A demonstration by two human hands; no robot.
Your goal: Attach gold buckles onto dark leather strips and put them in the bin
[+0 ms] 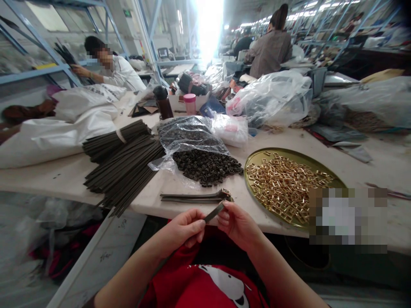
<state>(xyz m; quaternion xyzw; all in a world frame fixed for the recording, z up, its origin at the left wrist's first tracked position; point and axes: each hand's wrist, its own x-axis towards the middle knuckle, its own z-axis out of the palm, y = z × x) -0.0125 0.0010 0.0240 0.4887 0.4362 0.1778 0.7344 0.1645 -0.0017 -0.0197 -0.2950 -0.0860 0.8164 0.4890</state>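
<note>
A dark strap (214,212) is stretched between my two hands, just off the table's front edge. My left hand (189,226) pinches its lower part, while the fingertips of my right hand (239,222) close on its upper end. Whether a buckle sits at that end is hidden by the fingers. Right behind my hands lie a few straps with gold buckles (195,198) at their right ends. Beyond them is a heap of small dark loops (208,167), spilling from a clear plastic bag (192,134). To the right, a round gold tray (257,152) carries many gold buckles (282,184).
Bundles of dark straps (125,164) lie at the left, partly over the table edge. A dark bottle (163,102), a pink-lidded jar (190,105) and plastic bags (272,98) crowd the back. One person (120,70) works at the left, another (271,47) farther back.
</note>
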